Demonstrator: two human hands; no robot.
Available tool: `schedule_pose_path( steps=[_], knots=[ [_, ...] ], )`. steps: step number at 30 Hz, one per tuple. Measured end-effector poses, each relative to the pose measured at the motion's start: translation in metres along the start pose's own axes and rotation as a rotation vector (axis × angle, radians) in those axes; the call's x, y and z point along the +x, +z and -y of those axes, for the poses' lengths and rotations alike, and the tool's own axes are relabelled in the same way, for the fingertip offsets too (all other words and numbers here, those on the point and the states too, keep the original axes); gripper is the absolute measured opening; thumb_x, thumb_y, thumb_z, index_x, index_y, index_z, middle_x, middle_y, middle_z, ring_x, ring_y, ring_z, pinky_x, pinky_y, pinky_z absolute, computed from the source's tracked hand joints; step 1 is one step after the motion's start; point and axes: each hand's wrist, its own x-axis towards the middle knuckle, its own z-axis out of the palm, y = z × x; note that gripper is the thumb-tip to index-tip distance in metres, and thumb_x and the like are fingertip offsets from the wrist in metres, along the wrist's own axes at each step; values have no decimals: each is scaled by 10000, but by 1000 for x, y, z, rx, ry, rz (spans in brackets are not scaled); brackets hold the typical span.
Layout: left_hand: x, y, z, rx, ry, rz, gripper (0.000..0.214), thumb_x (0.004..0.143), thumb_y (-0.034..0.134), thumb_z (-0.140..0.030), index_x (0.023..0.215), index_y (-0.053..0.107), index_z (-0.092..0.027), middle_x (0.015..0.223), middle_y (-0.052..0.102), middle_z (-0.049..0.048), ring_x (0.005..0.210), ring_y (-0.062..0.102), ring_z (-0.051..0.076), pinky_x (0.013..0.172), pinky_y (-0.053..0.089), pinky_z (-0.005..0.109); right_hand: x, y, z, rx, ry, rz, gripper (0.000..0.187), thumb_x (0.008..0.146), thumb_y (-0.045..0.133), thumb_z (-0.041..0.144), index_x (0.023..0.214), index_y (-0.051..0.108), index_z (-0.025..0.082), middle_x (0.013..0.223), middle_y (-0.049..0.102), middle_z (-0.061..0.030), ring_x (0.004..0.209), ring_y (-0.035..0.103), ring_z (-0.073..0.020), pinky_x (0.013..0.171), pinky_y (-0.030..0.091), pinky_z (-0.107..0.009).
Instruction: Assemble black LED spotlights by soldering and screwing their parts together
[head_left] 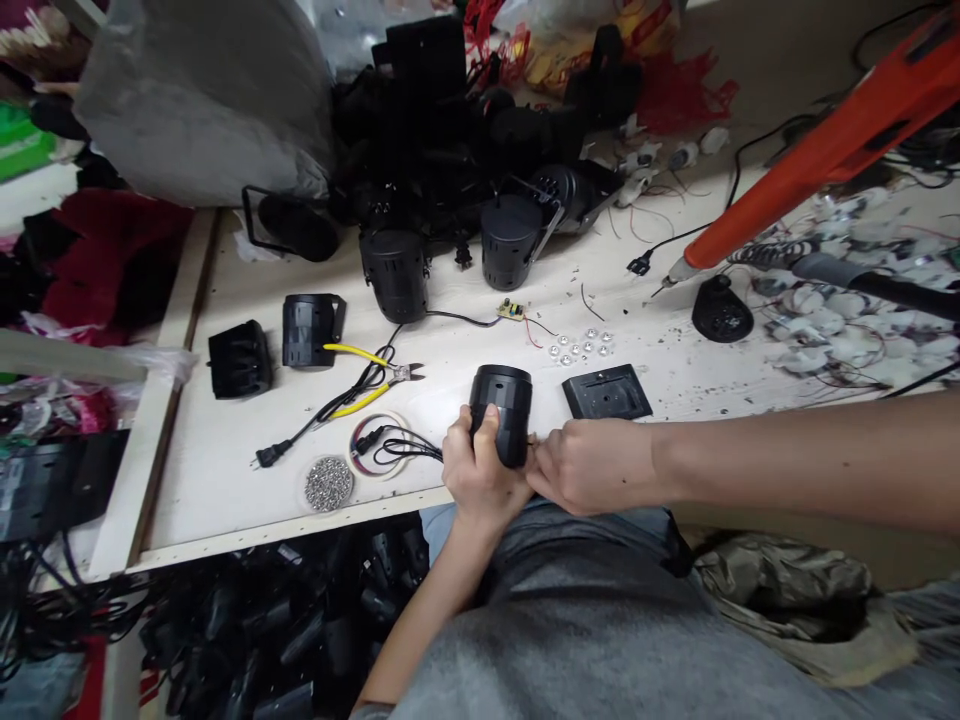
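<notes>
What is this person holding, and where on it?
The left hand grips a black cylindrical lamp housing around its lower half. The right hand meets its lower edge; whether it holds anything cannot be told.

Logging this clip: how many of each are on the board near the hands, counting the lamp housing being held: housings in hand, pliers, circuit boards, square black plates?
Held black lamp housing: 1
Pliers: 1
Circuit board: 1
Square black plate: 1
Total: 4

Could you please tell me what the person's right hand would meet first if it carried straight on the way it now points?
The right hand points left, so it would first meet the black cylindrical lamp housing held in the left hand. Its fingertips seem to be at the housing already, though depth is unclear.
</notes>
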Motion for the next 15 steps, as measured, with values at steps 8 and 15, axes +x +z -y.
schedule_pose_path(
  steps=[8, 15],
  knots=[
    [13, -14, 13, 53, 42, 87, 199, 992, 495, -190, 1134, 632, -166, 1048, 663, 132, 1001, 648, 243, 822, 513, 346, 2, -8, -3, -212, -204, -479, 305, 985, 345, 152, 980, 649, 182, 928, 664, -81, 740, 512, -213, 577, 302, -371],
    [41, -26, 27, -229, 181, 128, 239, 968, 479, -271, 1174, 585, -214, 1184, 599, 131, 1047, 605, 260, 873, 553, 423, 11, -20, -7, -89, -179, -566, 317, 963, 343, 155, 982, 659, 178, 993, 649, -88, 809, 477, -220, 718, 354, -416]
  ],
)
